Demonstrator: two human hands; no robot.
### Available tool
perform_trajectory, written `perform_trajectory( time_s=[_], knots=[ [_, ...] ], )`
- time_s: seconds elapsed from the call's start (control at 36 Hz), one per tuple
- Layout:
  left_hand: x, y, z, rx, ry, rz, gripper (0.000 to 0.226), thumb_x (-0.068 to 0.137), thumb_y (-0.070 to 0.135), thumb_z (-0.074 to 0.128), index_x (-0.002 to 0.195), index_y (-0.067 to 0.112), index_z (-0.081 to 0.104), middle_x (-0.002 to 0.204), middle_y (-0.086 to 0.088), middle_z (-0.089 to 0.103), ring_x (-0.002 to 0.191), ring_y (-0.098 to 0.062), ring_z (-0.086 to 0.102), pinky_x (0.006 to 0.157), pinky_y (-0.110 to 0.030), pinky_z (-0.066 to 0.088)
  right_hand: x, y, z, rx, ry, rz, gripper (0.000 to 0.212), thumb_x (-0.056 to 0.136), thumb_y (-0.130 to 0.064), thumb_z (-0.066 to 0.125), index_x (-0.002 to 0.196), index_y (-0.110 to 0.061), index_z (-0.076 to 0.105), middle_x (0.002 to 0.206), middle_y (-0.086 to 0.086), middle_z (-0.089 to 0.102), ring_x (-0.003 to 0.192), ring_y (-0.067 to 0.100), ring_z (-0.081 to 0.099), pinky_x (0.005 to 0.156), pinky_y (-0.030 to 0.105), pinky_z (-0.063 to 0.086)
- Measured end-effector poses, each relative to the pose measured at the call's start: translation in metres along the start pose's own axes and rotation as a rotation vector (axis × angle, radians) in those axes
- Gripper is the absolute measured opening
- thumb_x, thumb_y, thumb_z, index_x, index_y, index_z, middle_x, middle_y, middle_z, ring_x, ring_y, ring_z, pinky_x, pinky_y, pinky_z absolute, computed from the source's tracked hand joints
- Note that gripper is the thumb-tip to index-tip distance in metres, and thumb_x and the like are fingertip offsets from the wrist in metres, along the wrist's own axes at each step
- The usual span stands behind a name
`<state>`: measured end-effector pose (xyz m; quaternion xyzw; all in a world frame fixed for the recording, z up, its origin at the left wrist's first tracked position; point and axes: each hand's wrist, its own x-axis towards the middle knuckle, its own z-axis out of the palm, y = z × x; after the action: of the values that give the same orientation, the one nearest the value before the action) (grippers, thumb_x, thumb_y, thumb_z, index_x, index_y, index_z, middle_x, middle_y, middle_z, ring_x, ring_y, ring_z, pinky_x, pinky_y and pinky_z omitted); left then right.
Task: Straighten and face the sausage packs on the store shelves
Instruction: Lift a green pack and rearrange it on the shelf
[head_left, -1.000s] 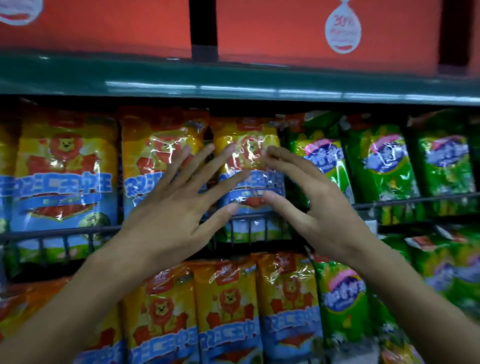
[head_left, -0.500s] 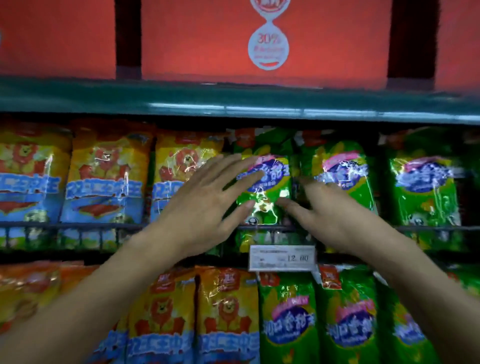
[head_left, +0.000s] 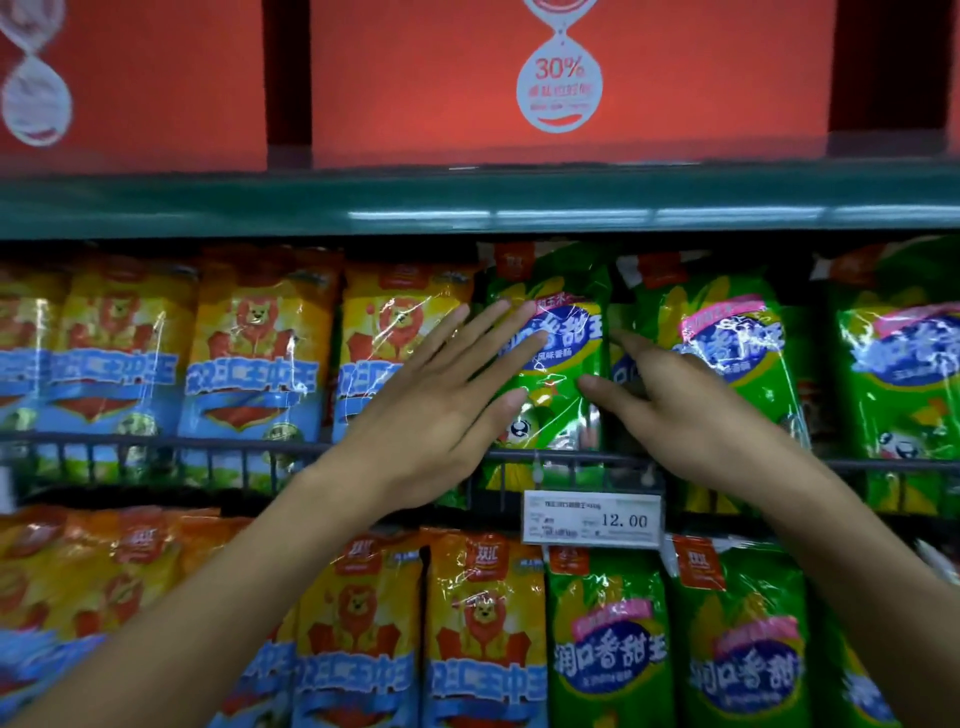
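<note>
A green sausage pack (head_left: 558, 364) stands upright on the middle shelf behind a wire rail (head_left: 156, 444). My left hand (head_left: 436, 415) lies flat with straight fingers against the pack's left edge and front. My right hand (head_left: 691, 410) reaches to the pack's right edge, thumb on its front and fingers slipped into the gap beside the neighbouring green pack (head_left: 727, 358). Yellow lion packs (head_left: 254, 353) stand in a row to the left.
A green shelf edge (head_left: 467, 200) with red boxes (head_left: 519, 78) above it overhangs the row. A price tag (head_left: 592, 517) reading 12.00 hangs on the rail. More yellow packs (head_left: 483, 639) and green packs (head_left: 608, 644) fill the shelf below.
Both hands have shifted right from the yellow lion pack to the leftmost green pack. The view has followed to the right, and the hands now flank that green pack.
</note>
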<state>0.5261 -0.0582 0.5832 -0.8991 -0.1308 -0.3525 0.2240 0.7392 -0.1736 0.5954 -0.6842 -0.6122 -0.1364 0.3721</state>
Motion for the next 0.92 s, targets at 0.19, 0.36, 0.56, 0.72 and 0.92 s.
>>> perform_trajectory(
  time_s=[0.19,0.36,0.56,0.72,0.92],
  knots=[
    [-0.004,-0.006,0.005,-0.054,0.082,-0.018,0.059,0.112,0.050,0.022,0.161,0.022,0.038,0.173,0.008,0.020,0.160,-0.007,0.005,0.131,-0.034,-0.001,-0.002,-0.001,0.010,-0.057,-0.088,0.028,0.077,0.101,-0.059,0.043,0.163,-0.026,0.012,0.082,0.008,0.056,0.068,0.015,0.058,0.060,0.026,0.041],
    [-0.001,-0.006,0.005,0.042,0.005,0.024,0.063,0.112,0.057,0.015,0.167,0.028,0.018,0.175,0.012,-0.001,0.160,-0.006,-0.008,0.129,-0.039,-0.007,-0.010,-0.002,0.006,-0.069,-0.061,0.048,0.078,0.100,-0.061,0.043,0.163,-0.028,0.012,0.093,0.017,0.061,0.074,0.020,0.065,0.064,0.027,0.045],
    [0.000,-0.005,0.007,0.074,-0.031,0.027,0.063,0.110,0.060,0.014,0.167,0.036,0.002,0.174,0.016,-0.013,0.159,-0.006,-0.015,0.128,-0.039,-0.011,-0.014,-0.009,0.003,-0.099,-0.005,0.038,0.078,0.097,-0.064,0.047,0.161,-0.024,0.025,0.089,0.003,0.056,0.071,0.017,0.065,0.059,0.023,0.041],
    [-0.005,-0.003,0.004,-0.015,0.038,0.038,0.059,0.110,0.055,0.026,0.165,0.034,0.021,0.175,0.014,0.003,0.161,-0.011,-0.004,0.130,-0.040,-0.003,-0.051,0.008,-0.027,0.209,0.385,-0.160,0.037,0.091,-0.030,0.075,0.127,-0.020,0.072,0.097,-0.018,0.076,0.083,-0.006,0.072,0.079,0.010,0.055],
    [0.010,0.043,0.007,-0.096,0.124,0.122,0.054,0.108,0.046,0.037,0.157,0.025,0.046,0.167,0.004,0.036,0.158,-0.016,0.025,0.128,-0.035,0.021,-0.073,0.064,-0.070,0.003,0.490,-0.057,0.032,0.091,-0.026,0.073,0.122,-0.018,0.074,0.100,-0.014,0.075,0.090,-0.011,0.068,0.080,0.000,0.046]
  ],
)
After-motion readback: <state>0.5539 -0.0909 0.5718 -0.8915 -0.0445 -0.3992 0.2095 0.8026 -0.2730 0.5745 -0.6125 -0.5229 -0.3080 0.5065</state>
